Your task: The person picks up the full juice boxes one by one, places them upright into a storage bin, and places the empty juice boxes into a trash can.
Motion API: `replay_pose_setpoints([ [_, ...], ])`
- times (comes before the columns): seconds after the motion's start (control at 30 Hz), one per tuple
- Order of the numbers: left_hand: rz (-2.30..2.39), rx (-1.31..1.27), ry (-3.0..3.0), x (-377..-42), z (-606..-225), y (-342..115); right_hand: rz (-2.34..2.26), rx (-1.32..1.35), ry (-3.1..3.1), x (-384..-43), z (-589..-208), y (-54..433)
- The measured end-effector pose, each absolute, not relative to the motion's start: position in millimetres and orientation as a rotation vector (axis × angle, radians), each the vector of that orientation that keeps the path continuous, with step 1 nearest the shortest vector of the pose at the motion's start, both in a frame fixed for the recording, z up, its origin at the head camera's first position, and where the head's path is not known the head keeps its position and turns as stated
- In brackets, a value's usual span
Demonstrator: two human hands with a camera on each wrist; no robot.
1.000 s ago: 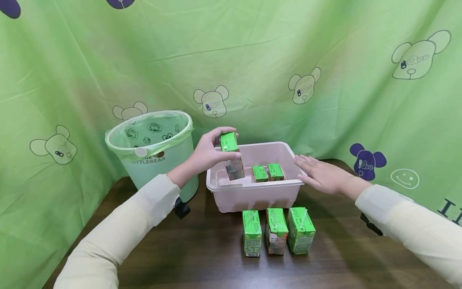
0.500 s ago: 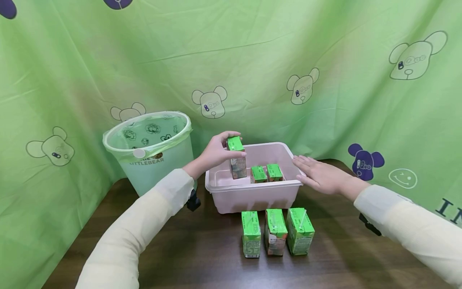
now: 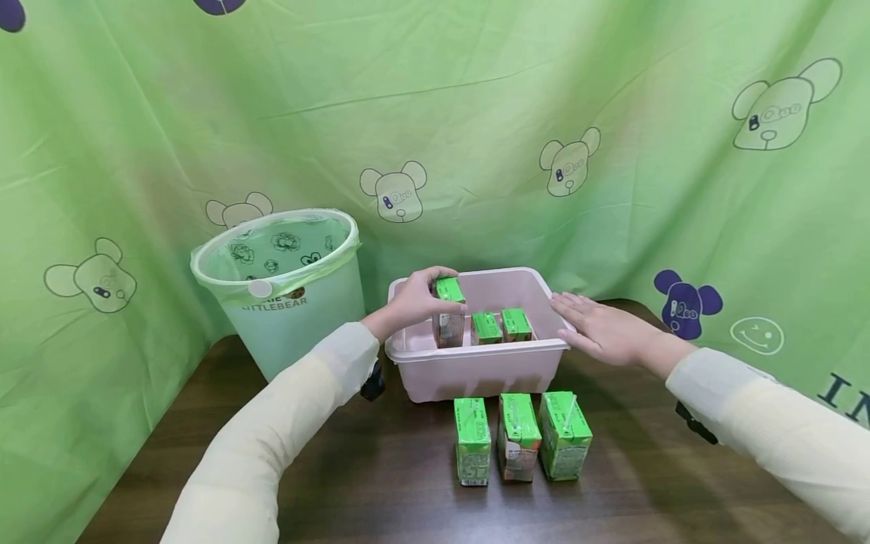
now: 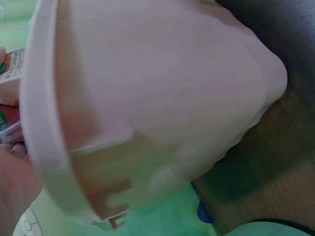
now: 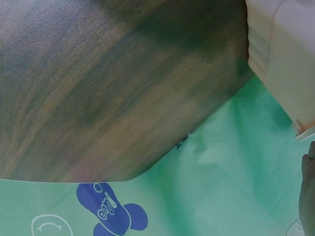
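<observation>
In the head view my left hand [image 3: 416, 301] grips a green-topped juice box [image 3: 450, 321] between thumb and fingers, low inside the left part of a pink plastic bin [image 3: 479, 374]. Whether that box touches the bin's floor I cannot tell. Right of it, two more juice boxes [image 3: 486, 328] stand side by side in the bin. My right hand [image 3: 601, 326] rests with straight fingers against the bin's right rim. The left wrist view shows the bin's outer wall [image 4: 162, 73] close up, with part of the left hand [image 4: 17, 184] at the edge.
Three juice boxes [image 3: 519, 438] stand in a row on the dark wooden table [image 3: 381, 476], in front of the bin. A pale green trash can [image 3: 292, 325] with a liner stands to the left. Green printed cloth [image 3: 476, 91] hangs behind and at both sides.
My left hand has moved right and then down, lowering its juice box into the bin; the box has gone from tilted to upright. The right hand stays at the rim.
</observation>
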State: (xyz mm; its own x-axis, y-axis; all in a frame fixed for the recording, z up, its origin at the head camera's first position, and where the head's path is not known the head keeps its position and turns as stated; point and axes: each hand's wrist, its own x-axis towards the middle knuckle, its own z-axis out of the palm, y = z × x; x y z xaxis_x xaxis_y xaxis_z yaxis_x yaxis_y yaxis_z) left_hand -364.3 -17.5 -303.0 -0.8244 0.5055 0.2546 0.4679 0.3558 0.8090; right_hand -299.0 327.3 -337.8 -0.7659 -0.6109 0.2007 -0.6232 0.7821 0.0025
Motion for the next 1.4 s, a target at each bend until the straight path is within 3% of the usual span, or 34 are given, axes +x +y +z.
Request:
replay_pose_setpoints([
  [1.4,0.969,0.973,2.707,-372.6,-333.1,-1.0,0.093,0.99,-2.745,-294.5,-335.5,326.1],
])
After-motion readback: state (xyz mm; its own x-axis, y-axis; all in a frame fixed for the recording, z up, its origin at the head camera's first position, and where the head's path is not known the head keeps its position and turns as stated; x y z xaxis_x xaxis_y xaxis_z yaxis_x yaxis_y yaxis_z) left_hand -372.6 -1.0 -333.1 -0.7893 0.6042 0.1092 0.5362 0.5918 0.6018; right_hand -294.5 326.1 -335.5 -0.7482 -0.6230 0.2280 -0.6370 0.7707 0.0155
